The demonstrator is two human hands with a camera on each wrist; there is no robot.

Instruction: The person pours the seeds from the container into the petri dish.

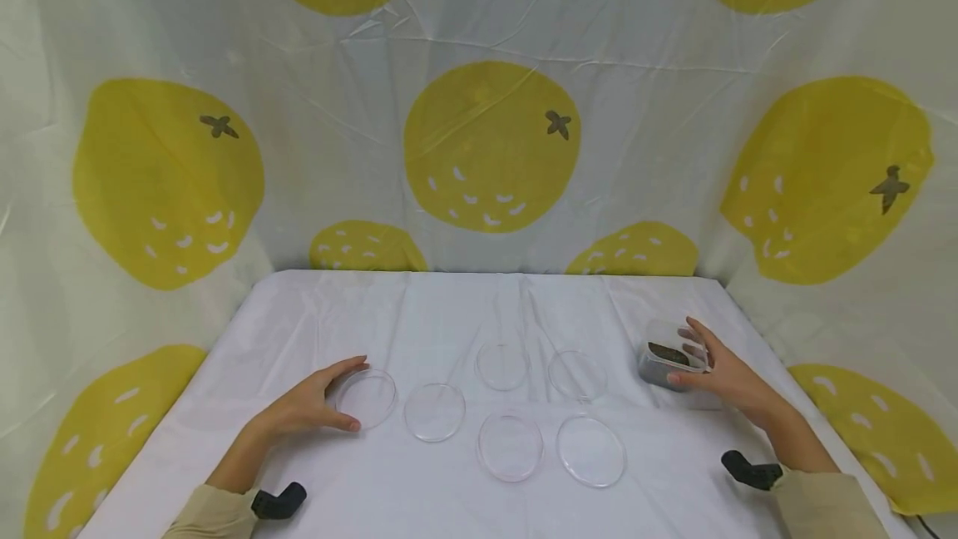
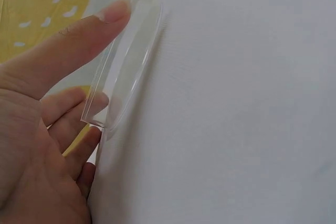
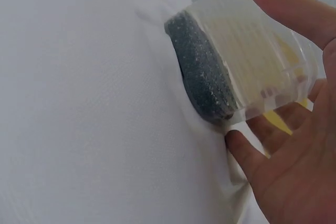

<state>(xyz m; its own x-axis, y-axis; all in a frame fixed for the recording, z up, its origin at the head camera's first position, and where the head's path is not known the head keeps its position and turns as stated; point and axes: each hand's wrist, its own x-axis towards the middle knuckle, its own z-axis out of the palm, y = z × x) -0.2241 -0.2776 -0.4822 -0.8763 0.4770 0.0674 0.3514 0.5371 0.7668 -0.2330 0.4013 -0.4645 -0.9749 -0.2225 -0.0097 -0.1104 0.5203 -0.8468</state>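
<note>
A clear round petri dish [image 1: 377, 399] sits at the left end of a group on the white cloth. My left hand [image 1: 318, 399] spans its left side, thumb and fingers curled round the rim; in the left wrist view the thumb lies against the clear wall of the dish [image 2: 139, 51]. Over on the right, my right hand [image 1: 722, 368] grips a clear plastic container [image 1: 653, 360] by its sides. Dark granular material [image 3: 202, 66] fills its lower part. The container looks upright, its base at or close to the cloth.
More clear petri dishes lie in the middle, among them a near one [image 1: 511, 447], a right-hand one [image 1: 591, 452] and a far one [image 1: 502, 367]. The white-covered table [image 1: 441, 306] meets a lemon-patterned curtain [image 1: 636, 148] at the back and sides.
</note>
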